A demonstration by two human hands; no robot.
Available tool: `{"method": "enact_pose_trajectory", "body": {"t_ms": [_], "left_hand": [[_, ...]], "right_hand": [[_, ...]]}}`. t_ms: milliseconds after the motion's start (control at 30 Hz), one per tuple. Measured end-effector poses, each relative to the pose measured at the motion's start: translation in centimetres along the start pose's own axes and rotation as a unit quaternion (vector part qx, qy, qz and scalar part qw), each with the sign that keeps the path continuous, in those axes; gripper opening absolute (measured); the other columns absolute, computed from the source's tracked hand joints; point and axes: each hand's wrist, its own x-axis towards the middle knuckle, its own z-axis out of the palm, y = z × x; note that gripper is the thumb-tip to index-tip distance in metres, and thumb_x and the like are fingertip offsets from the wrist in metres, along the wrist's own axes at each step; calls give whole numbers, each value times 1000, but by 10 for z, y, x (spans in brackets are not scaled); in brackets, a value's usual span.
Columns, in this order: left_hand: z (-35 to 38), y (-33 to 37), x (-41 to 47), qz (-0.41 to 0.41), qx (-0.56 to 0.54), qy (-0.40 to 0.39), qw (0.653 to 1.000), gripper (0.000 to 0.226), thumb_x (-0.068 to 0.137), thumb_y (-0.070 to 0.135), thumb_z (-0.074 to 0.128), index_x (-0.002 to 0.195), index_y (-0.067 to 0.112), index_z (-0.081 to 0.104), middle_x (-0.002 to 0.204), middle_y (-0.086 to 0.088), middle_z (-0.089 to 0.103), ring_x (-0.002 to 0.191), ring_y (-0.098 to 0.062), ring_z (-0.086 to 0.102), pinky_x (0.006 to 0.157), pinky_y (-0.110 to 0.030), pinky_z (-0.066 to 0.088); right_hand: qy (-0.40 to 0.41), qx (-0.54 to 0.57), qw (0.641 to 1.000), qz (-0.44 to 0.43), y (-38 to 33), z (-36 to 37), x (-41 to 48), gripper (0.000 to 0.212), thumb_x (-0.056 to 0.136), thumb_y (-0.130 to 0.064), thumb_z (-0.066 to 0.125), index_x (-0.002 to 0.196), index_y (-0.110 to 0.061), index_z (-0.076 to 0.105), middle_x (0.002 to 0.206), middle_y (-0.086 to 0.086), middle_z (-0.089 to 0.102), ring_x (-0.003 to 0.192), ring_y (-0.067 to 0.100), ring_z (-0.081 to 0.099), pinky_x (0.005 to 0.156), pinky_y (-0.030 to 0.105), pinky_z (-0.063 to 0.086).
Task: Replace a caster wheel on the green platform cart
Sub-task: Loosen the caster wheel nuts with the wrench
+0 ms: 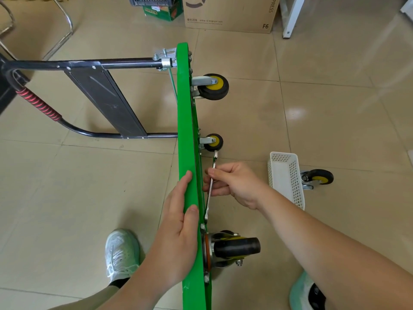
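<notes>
Green cart (186,130) on edge on the floor (89,186), left hand (178,231) gripping its rim, right hand (234,184) pinching wrench (215,158), lower end unclear beside near caster (234,247), white basket (283,173) contents I cannot see, loose caster (319,177) half-hidden behind.

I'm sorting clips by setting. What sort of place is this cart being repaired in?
Probably an indoor storeroom or office back room: a glossy tiled floor, a printed shipping carton standing on it, and a chrome tubular frame.
</notes>
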Motion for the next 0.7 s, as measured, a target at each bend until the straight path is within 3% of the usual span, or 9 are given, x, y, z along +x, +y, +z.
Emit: {"method": "enact_pose_trajectory", "body": {"t_ms": [100,267,500,700], "left_hand": [[0,-2,0,7,-6,2,1000,53,106,30,34,148,59,22,153,35,29,142,16,25,119,-19,22],[-1,-2,0,0,1,0,1000,58,107,21,36,148,60,22,155,31,29,143,16,25,121,-23,22],[-2,-1,0,7,5,0,1000,59,107,17,36,149,55,22,157,31,27,143,17,23,121,-19,20],[-2,-2,0,6,0,0,1000,59,106,18,36,149,56,22,156,32,26,142,18,22,118,-16,19]], "right_hand": [[-21,-10,1000,20,4,4,4,18,97,-12,64,107,2,70,87,12,75,76,26,75,71,35,64],[-25,-18,999,37,9,9,7,29,98,-13,63,119,7,66,91,13,72,75,25,73,72,34,64],[-53,-31,998,34,6,10,7,17,99,-11,62,107,1,71,88,10,74,77,23,74,75,34,64],[-47,-37,998,24,8,11,6,18,99,-11,63,109,1,72,87,7,76,78,22,74,77,34,64]]}}
